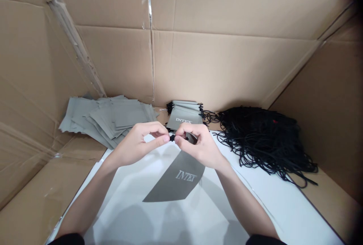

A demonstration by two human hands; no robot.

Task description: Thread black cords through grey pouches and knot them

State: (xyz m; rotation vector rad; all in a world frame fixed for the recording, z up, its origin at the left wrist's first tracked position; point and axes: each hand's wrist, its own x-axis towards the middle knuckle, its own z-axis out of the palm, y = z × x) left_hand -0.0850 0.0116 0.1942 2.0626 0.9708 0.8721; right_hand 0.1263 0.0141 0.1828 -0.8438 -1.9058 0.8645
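Note:
Between my fingertips sits a short length of black cord (172,138), bunched like a knot. My left hand (144,141) pinches its left end with thumb and forefinger. From the other side my right hand (197,141) closes its thumb and fingers on the cord and on the top of a grey pouch (181,180). The pouch hangs tilted below my right hand, with INTEX printed in white. My right fingers hide part of its upper edge.
Loose grey pouches (127,114) lie heaped at the back left. Behind my hands is a stack of corded INTEX pouches (185,112). A big pile of black cords (261,135) lies right. Cardboard walls (212,48) surround the white table (136,214).

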